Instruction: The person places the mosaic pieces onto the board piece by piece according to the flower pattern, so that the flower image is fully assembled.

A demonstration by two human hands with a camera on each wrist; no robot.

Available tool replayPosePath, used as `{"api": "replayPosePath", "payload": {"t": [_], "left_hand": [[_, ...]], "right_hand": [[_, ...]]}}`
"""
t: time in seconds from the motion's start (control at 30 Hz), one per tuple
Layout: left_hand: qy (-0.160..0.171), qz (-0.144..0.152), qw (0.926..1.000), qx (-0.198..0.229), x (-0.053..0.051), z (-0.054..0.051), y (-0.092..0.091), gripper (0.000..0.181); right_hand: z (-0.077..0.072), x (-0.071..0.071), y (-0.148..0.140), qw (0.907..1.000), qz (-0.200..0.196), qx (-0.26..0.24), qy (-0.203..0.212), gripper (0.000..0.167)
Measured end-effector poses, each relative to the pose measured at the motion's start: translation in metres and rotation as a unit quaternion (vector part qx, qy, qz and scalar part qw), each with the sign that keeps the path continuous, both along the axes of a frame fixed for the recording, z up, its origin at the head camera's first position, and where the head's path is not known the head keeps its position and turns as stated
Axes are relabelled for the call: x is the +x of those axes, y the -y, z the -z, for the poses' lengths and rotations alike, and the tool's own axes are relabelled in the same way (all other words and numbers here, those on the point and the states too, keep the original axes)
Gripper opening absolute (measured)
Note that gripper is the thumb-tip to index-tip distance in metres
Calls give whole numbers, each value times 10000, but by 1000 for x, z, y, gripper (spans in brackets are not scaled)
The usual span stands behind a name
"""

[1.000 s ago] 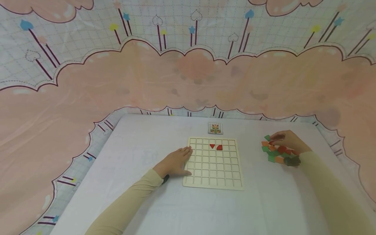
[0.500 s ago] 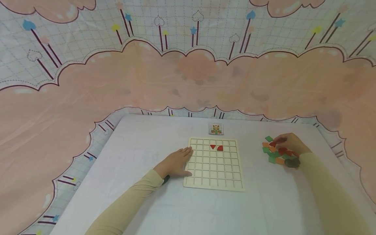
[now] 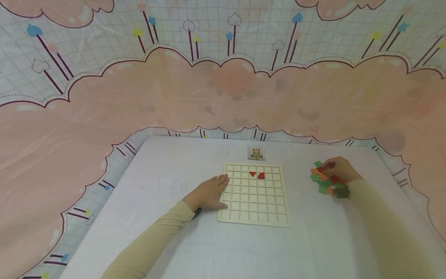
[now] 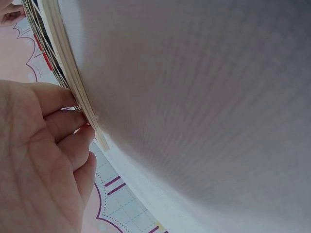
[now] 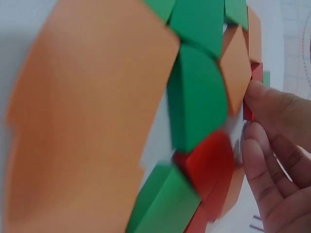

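My left hand (image 3: pixel 207 192) rests at the left edge of a pale wooden grid board (image 3: pixel 251 223), fingers on its rim and thumb apart near the lower corner. In the left wrist view the fingertips (image 4: pixel 80 104) touch the board's side. Two red pieces lie in the board's upper cells: a triangle (image 3: pixel 252 174) and a quarter circle (image 3: pixel 261 176). My right hand (image 3: pixel 341 169) is over a heap of coloured blocks at the right. Thumb and fingers pinch a red block (image 5: pixel 249 109) at the heap's far side; its full shape is hidden.
Green blocks (image 3: pixel 323 190) and orange blocks (image 3: pixel 314 171) lie close together under and beside the right hand. A small pattern card (image 3: pixel 256 153) lies behind the board. A patterned cloth (image 3: pixel 223 93) hangs behind the white table (image 3: pixel 167 186).
My right hand has drawn back slightly, then moved left again to a red block in the heap. The left hand stays on the board, and the two red pieces there are unmoved.
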State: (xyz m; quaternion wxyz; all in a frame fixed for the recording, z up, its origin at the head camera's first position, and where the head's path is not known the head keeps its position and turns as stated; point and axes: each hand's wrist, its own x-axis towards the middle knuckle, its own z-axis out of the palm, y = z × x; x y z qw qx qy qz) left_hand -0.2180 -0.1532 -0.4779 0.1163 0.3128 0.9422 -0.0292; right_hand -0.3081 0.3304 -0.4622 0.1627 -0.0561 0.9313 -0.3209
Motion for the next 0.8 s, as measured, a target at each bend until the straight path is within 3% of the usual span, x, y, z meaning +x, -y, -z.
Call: {"api": "replayPosePath", "payload": {"t": [0.3,0.57,0.8], "left_hand": [[16,3,10000,4,0,-1,0,96],[59,-11,9999,113,2,-4,0,96],[42,-29,10000,64,3,-3,0,96]], "right_hand": [[0,-7,17,9974,-141,271,-647,29],[3,-15,36,9987,-46,82,-502,28],[14,-24,46,9984,-367,-190,-380,33]]}}
